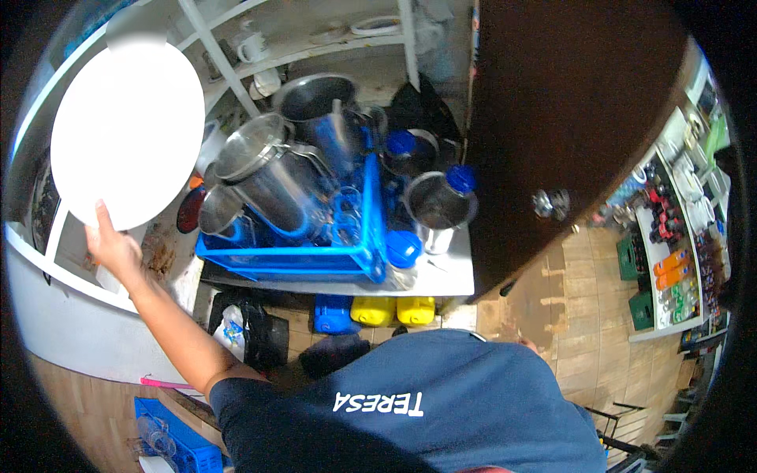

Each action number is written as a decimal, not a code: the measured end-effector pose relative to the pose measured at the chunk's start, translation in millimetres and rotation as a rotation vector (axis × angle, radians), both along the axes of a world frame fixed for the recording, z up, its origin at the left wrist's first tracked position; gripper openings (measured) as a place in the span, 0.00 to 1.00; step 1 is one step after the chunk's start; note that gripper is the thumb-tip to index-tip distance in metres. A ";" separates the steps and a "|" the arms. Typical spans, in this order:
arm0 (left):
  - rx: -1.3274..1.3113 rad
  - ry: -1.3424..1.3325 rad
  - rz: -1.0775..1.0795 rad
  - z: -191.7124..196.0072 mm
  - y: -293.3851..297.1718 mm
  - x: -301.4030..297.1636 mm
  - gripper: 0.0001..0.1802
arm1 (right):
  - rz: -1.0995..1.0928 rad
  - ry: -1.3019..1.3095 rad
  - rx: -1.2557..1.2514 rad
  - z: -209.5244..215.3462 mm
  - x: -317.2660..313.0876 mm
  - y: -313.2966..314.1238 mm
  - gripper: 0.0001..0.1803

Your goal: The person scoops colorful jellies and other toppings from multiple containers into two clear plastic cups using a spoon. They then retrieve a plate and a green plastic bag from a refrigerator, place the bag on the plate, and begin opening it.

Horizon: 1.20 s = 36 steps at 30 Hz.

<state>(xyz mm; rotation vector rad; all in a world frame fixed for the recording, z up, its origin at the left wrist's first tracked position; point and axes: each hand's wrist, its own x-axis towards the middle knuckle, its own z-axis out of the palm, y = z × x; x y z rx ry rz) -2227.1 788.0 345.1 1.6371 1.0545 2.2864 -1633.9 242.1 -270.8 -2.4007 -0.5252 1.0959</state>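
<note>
My left hand (114, 248) reaches out to the far left and grips the near edge of a large, flat white oval platter (126, 142). The thumb lies on its bright face; the other fingers are partly hidden. The platter is held up in front of white shelving. A small patch of skin, perhaps my right hand (529, 344), shows past the right side of my dark blue shirt. Its fingers cannot be made out. To the right of the platter stands a blue plastic crate (292, 264) holding metal pitchers (276, 177) and clear glassware (345, 217).
The crate rests on a white shelf top (449, 276), beside a metal pot (440, 213) and a blue-capped bottle (404, 251). Blue and yellow jugs (372, 310) stand below. A dark brown panel (568, 118) rises on the right. A blue crate (177, 441) sits on the floor, lower left.
</note>
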 end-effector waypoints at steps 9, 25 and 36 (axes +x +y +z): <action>-0.152 -0.067 -0.478 -75.1 -134.0 92.0 0.25 | 0.061 -0.120 0.078 36.5 48.4 -87.2 0.24; -0.598 0.539 -1.668 -254.7 -405.0 708.7 0.12 | -0.752 -0.200 0.154 106.7 94.9 -265.1 0.30; -1.255 0.513 -2.197 -295.6 -610.7 977.6 0.13 | -1.149 -1.271 0.325 304.5 267.8 -305.5 0.42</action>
